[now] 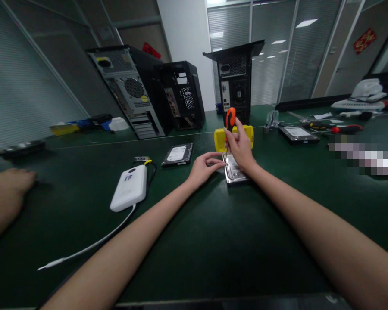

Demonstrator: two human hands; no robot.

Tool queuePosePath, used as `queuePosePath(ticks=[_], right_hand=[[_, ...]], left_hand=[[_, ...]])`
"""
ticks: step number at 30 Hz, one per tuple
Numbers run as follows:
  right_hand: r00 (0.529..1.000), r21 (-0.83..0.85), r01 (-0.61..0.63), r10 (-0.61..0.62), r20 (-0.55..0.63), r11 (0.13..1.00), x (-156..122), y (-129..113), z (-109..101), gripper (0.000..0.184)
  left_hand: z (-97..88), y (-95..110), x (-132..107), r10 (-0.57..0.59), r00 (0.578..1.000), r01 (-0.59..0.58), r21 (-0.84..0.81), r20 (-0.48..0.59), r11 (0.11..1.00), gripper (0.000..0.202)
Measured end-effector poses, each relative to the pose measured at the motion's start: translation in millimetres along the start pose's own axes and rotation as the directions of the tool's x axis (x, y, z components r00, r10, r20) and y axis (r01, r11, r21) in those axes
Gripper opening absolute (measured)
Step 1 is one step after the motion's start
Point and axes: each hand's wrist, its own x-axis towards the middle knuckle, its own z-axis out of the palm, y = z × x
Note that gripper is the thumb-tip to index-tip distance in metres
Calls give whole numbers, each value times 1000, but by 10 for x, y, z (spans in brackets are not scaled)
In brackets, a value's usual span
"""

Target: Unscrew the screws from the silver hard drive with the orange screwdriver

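A silver hard drive [235, 173] lies on the green table, partly covered by my hands. My right hand [241, 146] is closed around a screwdriver [231, 117] with an orange and black handle, held upright with its shaft pointing down at the drive's upper left part. At the drive's left edge, my left hand [204, 167] grips it with thumb and fingers, close to the screwdriver's tip; the exact contact is hard to make out. Just behind the drive stands an open yellow case [220, 138].
Left of my hands lie another hard drive [177, 154] and a white device [129, 187] with a cable. Computer towers [134, 86] stand behind. To the right are a third drive [298, 133] and red-handled pliers [347, 129]. Another person's hand [9, 189] rests at far left.
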Motion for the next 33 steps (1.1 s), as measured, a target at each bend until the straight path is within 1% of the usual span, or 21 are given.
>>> queuePosePath(ticks=[4, 9, 15, 20, 22, 24, 26, 28, 31, 33], right_hand=[[1000, 4, 5, -5, 0, 1000, -5, 4, -2, 67], [1000, 27, 4, -4, 13, 1000, -7, 3, -1, 69], [1000, 7, 3, -3, 22, 1000, -14, -32, -4, 68], [1000, 21, -5, 4, 30, 1000, -19, -41, 1, 68], [1000, 26, -8, 7, 29, 1000, -17, -36, 5, 67], [1000, 34, -11, 10, 30, 999, -16, -29, 8, 67], [999, 49, -16, 15, 32, 999, -16, -25, 12, 66], [999, 59, -23, 21, 33, 998, -19, -27, 14, 66], [1000, 55, -17, 15, 25, 998, -24, -40, 13, 61], [1000, 45, -4, 3, 23, 999, -27, -54, 10, 52]], left_hand=[[-11, 15, -8, 2, 1000, -2, 21, 6, 1000, 51], [-20, 48, -19, 0, 1000, 0, -8, 22, 1000, 50], [-16, 45, -22, 10, 1000, -9, -13, 14, 1000, 48], [-16, 29, -23, 8, 1000, -6, -61, 29, 998, 46], [-19, 36, -15, -3, 1000, 5, -73, 18, 997, 43], [-24, 46, -2, -17, 1000, 16, -73, -16, 997, 39], [-31, 51, 10, -28, 998, 25, -60, -51, 998, 36], [-37, 46, 17, -31, 998, 29, -31, -63, 999, 33], [-42, 29, 13, -12, 999, 13, 36, -33, 999, 29], [-41, 24, 7, 13, 1000, -12, 70, -6, 997, 27]])
